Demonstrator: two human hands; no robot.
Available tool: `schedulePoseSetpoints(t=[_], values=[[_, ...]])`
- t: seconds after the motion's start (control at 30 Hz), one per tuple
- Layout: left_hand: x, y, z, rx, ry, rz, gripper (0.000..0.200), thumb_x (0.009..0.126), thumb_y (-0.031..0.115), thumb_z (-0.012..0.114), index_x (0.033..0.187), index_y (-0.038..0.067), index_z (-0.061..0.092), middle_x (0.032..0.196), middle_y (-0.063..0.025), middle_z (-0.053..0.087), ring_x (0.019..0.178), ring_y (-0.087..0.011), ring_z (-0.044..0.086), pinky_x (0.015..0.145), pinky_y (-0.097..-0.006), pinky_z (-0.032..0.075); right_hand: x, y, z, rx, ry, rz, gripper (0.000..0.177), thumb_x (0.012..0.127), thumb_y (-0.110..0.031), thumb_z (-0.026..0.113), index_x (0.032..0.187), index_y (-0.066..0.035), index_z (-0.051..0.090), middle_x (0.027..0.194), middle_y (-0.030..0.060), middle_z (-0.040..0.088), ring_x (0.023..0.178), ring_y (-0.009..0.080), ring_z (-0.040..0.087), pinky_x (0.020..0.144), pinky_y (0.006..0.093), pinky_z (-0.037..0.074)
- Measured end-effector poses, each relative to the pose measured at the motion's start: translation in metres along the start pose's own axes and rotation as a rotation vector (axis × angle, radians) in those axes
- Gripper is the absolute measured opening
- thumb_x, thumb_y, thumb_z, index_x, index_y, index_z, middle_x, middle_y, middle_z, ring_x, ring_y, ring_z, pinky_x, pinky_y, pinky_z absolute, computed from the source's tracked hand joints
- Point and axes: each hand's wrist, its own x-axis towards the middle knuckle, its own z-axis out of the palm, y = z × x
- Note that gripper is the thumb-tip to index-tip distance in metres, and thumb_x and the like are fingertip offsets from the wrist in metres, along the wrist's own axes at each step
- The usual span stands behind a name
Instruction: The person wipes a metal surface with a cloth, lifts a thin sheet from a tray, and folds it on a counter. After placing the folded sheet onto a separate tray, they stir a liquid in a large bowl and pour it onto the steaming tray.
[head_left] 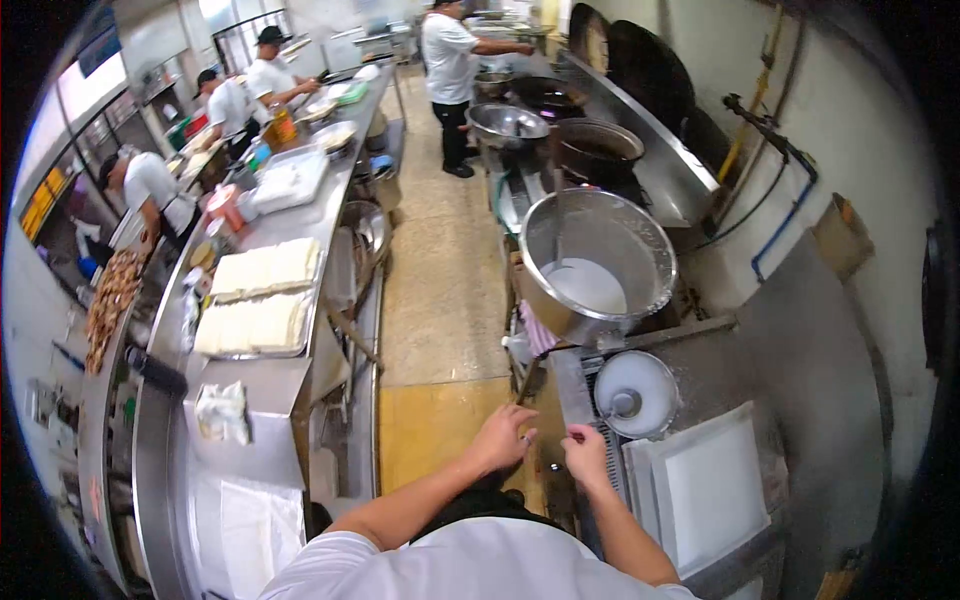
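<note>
My left hand (503,440), with a ring on one finger, hovers in front of my body with its fingers loosely curled and apart, holding nothing visible. Close by, my right hand (587,458) is closed in a pinch; a small dark spot shows at its fingertips, too small to name. Right of it stands a round container of white liquid (650,378) with a metal ladle bowl (626,403) in it. A rectangular tray (650,500) with a smooth white surface lies nearest my right forearm. Beyond, a large metal pot (545,300) holds more white liquid.
On the left, a steel counter (250,380) carries a tray of stacked white sheets (262,270) and a crumpled cloth (223,412). Dark woks (600,148) and a metal bowl (508,125) line the right. One person (450,60) stands in the aisle; several others work at left.
</note>
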Motion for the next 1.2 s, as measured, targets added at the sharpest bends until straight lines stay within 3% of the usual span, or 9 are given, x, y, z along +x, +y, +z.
schedulePoseSetpoints(t=[0.07, 0.2, 0.33, 0.47, 0.63, 0.73, 0.9, 1.07, 1.2], values=[[-0.013, 0.006, -0.019, -0.001, -0.005, -0.106, 0.036, 0.088, 0.020, 0.072, 0.122, 0.006, 0.069, 0.120, -0.0219, 0.066, 0.116, -0.0408, 0.059, 0.103, -0.0461, 0.048, -0.007, -0.019, 0.021, 0.086, -0.070, -0.069, 0.028, 0.083, -0.007, 0.071, 0.108, 0.005, 0.072, 0.094, 0.0131, 0.074, 0.087, 0.0201, 0.069, 0.082, 0.0332, 0.055], [-0.047, -0.035, -0.021, -0.122, 0.200, -0.127, 0.036, 0.089, 0.022, 0.074, 0.121, 0.006, 0.070, 0.119, -0.0208, 0.069, 0.115, -0.0376, 0.063, 0.102, -0.0449, 0.048, -0.016, -0.059, 0.050, -0.004, -0.243, -0.282, 0.028, 0.084, -0.006, 0.069, 0.110, 0.004, 0.072, 0.097, 0.0132, 0.074, 0.089, 0.0198, 0.070, 0.083, 0.0327, 0.056], [-0.071, -0.049, -0.068, -0.168, 0.272, -0.206, 0.037, 0.089, 0.020, 0.074, 0.122, 0.005, 0.069, 0.117, -0.0198, 0.070, 0.113, -0.0375, 0.063, 0.101, -0.0450, 0.049, -0.022, -0.094, 0.084, -0.010, -0.351, -0.262, 0.027, 0.083, -0.009, 0.068, 0.107, 0.001, 0.072, 0.097, 0.0168, 0.074, 0.087, 0.0258, 0.072, 0.080, 0.0363, 0.057], [-0.104, -0.077, -0.118, -0.094, 0.385, -0.255, 0.036, 0.089, 0.019, 0.074, 0.122, 0.005, 0.069, 0.117, -0.0187, 0.070, 0.112, -0.0376, 0.064, 0.099, -0.0451, 0.050, -0.028, -0.143, 0.131, -0.069, -0.427, -0.360, 0.027, 0.085, -0.008, 0.067, 0.109, 0.002, 0.072, 0.097, 0.0148, 0.074, 0.087, 0.0232, 0.072, 0.081, 0.0351, 0.057], [-0.157, -0.122, -0.209, -0.087, 0.567, -0.304, 0.034, 0.090, 0.019, 0.073, 0.120, 0.005, 0.070, 0.114, -0.0181, 0.071, 0.108, -0.0372, 0.065, 0.096, -0.0446, 0.051, -0.040, -0.221, 0.240, -0.041, -0.635, -0.297, 0.028, 0.088, -0.005, 0.067, 0.114, 0.004, 0.070, 0.100, 0.0114, 0.075, 0.089, 0.0173, 0.070, 0.083, 0.0325, 0.056], [-0.197, -0.164, -0.257, -0.092, 0.688, -0.375, 0.032, 0.090, 0.018, 0.073, 0.118, 0.004, 0.070, 0.113, -0.0184, 0.071, 0.107, -0.0370, 0.065, 0.095, -0.0447, 0.051, -0.048, -0.252, 0.329, -0.034, -0.749, -0.446, 0.029, 0.089, -0.005, 0.067, 0.117, 0.004, 0.069, 0.103, 0.0121, 0.074, 0.091, 0.0176, 0.070, 0.085, 0.0322, 0.056], [-0.266, -0.210, -0.323, -0.110, 0.945, -0.518, 0.030, 0.090, 0.014, 0.072, 0.117, 0.002, 0.070, 0.110, -0.0180, 0.072, 0.104, -0.0350, 0.068, 0.092, -0.0423, 0.053, -0.104, -0.344, 0.440, -0.087, -0.898, -0.671, 0.033, 0.084, -0.011, 0.064, 0.112, 0.006, 0.069, 0.105, 0.0229, 0.071, 0.095, 0.0317, 0.071, 0.086, 0.0402, 0.057], [-0.326, -0.254, -0.354, -0.267, 1.168, -0.667, 0.031, 0.091, 0.010, 0.070, 0.121, 0.001, 0.069, 0.107, -0.0158, 0.074, 0.099, -0.0263, 0.072, 0.090, -0.0362, 0.055, -0.148, -0.383, 0.551, -0.232, -0.917, -0.995, 0.035, 0.081, -0.014, 0.066, 0.110, 0.006, 0.069, 0.109, 0.0280, 0.068, 0.106, 0.0392, 0.066, 0.092, 0.0474, 0.054], [-0.351, -0.268, -0.368, -0.307, 1.281, -0.723, 0.030, 0.093, 0.005, 0.068, 0.121, -0.001, 0.068, 0.107, -0.0156, 0.075, 0.096, -0.0216, 0.072, 0.089, -0.0338, 0.055, -0.173, -0.378, 0.614, -0.417, -0.946, -1.144, 0.039, 0.084, -0.019, 0.071, 0.111, 0.007, 0.064, 0.108, 0.0279, 0.065, 0.103, 0.0424, 0.063, 0.090, 0.0509, 0.052]])
